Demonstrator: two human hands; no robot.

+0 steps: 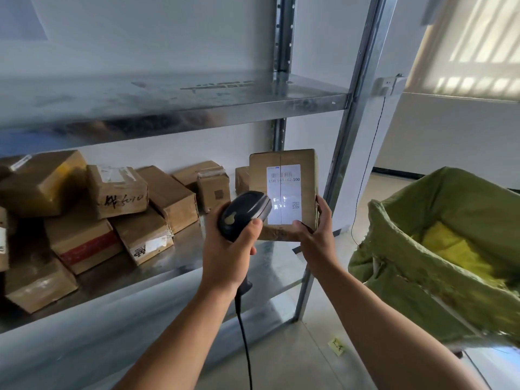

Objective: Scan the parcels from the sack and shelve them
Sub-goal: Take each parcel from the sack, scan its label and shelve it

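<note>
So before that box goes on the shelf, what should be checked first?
1. Scanner aimed at the label: ok, its light falls on the label.
2. Barcode uncovered: ok, a thumb touches only the label's lower edge.
3. Left hand grips the scanner: ok, fingers are wrapped round it.
4. Right hand holds the parcel: ok, upright, gripped at its lower right corner.
5. Scan registered: cannot tell.
6. Room on the shelf: ok, bare metal shows right of the boxes.
</note>
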